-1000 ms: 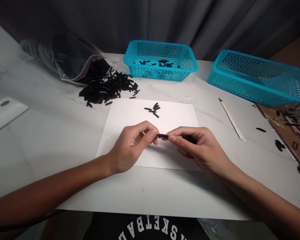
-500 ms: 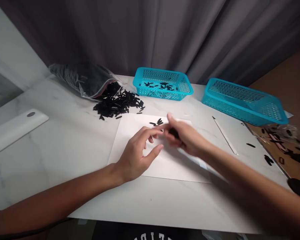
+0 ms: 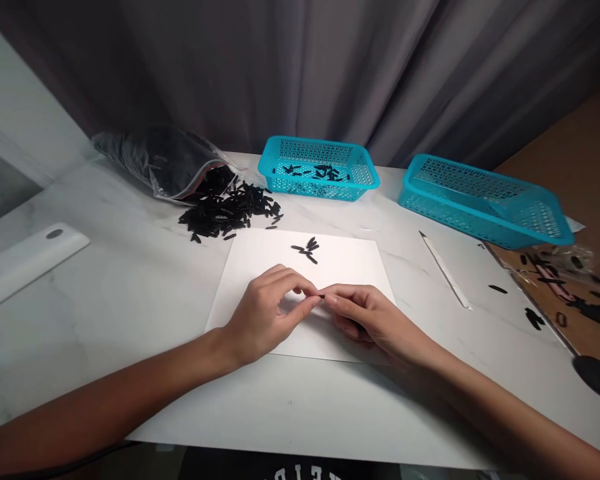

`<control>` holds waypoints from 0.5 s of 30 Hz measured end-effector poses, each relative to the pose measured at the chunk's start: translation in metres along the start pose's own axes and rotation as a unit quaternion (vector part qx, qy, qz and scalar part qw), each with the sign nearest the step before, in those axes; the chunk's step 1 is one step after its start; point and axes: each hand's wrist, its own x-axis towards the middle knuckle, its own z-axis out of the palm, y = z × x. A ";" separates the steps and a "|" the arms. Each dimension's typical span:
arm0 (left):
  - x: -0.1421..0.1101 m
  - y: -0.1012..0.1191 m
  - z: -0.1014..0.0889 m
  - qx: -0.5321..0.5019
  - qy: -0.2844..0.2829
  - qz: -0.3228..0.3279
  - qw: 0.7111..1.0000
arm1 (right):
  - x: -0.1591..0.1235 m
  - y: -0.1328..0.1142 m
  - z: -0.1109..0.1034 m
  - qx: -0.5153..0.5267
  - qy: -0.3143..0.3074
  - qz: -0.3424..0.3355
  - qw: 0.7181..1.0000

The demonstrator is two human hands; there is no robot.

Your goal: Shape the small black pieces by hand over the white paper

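Observation:
A small black oblong piece [image 3: 322, 297] is pinched at the fingertips of both my hands, over a white sheet of paper [image 3: 353, 260]. My left hand [image 3: 265, 310] is closed on its left end with thumb and index finger. From the other side, my right hand [image 3: 373, 313] grips it between thumb and index finger. The other right fingers are curled under, and whether more pieces lie in that palm is hidden. Beyond the hands, a small cluster of similar black pieces [image 3: 307, 249] lies on the paper.
A clear zip bag [image 3: 153, 167] spills a heap of black pieces [image 3: 225, 215] at the back left. One blue basket [image 3: 305, 189] holds several pieces; another blue basket [image 3: 480, 217] stands right. A white pen-like tool [image 3: 445, 270] and a white long object [image 3: 30, 263] flank the paper.
My right hand has come down and toward me from the cluster, and its thumb has closed against the index finger. Both hands now meet on one black piece. The cluster shows one more piece in view.

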 end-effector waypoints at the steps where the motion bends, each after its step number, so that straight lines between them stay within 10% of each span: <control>1: 0.000 0.000 0.000 0.000 0.008 -0.005 1.000 | -0.001 0.002 -0.001 -0.006 0.007 -0.005 1.000; 15: 0.003 0.009 -0.003 0.025 0.067 0.057 0.996 | -0.007 0.001 0.000 -0.198 0.182 -0.199 0.942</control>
